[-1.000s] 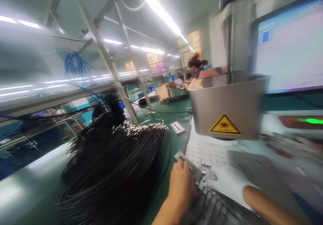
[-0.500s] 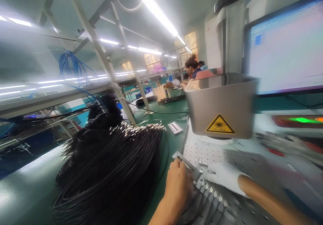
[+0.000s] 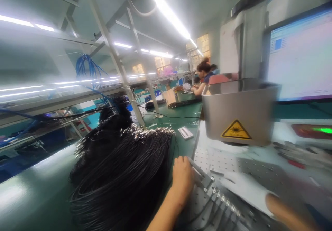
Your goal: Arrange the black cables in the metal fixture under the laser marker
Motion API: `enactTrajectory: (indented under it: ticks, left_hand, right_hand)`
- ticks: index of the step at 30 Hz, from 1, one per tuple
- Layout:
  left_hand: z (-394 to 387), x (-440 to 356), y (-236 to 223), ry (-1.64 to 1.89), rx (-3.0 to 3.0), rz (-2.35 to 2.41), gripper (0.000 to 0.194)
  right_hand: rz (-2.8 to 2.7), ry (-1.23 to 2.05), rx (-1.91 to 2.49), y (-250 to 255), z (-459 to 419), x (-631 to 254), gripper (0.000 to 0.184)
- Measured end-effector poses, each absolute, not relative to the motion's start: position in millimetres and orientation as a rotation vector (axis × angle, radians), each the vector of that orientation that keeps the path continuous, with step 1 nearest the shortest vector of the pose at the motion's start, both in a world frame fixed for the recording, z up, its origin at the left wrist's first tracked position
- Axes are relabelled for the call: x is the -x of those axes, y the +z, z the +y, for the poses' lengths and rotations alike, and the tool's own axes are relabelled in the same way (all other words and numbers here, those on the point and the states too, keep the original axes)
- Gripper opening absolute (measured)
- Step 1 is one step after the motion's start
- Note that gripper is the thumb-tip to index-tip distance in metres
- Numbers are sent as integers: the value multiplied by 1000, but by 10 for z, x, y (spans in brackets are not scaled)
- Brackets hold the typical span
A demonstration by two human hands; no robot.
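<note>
My bare left hand is closed at the left end of a metal fixture bar, its fingers curled down; whatever is inside them is hidden. Along the fixture sits a row of shiny metal cable connectors, with black cables running toward me. My right hand, in a white glove, is just right of the connectors; motion smears its fingers. A large heap of black cables with bright metal ends lies left of my left hand.
A grey machine head with a yellow laser warning label overhangs the perforated metal plate. Gloves lie at right, below a monitor. A small white slotted piece rests on the green bench. A person sits farther back.
The view has swung left, so the scene sits farther right. My left hand has shifted left to the fixture's outer edge; my right hand has moved slightly toward me along the connectors.
</note>
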State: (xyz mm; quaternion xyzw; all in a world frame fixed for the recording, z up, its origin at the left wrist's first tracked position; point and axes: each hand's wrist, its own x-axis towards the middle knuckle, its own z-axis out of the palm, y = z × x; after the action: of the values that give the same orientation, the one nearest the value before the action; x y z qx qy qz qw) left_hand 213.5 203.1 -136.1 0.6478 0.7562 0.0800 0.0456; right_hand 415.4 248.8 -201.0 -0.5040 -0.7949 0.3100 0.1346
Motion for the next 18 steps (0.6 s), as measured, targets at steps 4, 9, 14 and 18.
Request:
enactTrajectory:
  ticks: [4, 9, 14, 18]
  left_hand:
    - [1997, -2163, -1375, 268, -2000, 2302, 29]
    - [1909, -2133, -1391, 270, -2059, 2281, 29]
    - [1972, -2118, -1346, 225, -2035, 2307, 29]
    - [2076, -2117, -1356, 213, -2023, 2290, 30]
  right_hand:
    - [-2294, 813, 1482, -2101, 2519, -4112, 36]
    - [-2286, 776, 1487, -2173, 2555, -4085, 34]
    - [-2292, 754, 1473, -2210, 2561, -4096, 33]
    - [-2264, 742, 1442, -2186, 2517, -4114, 36]
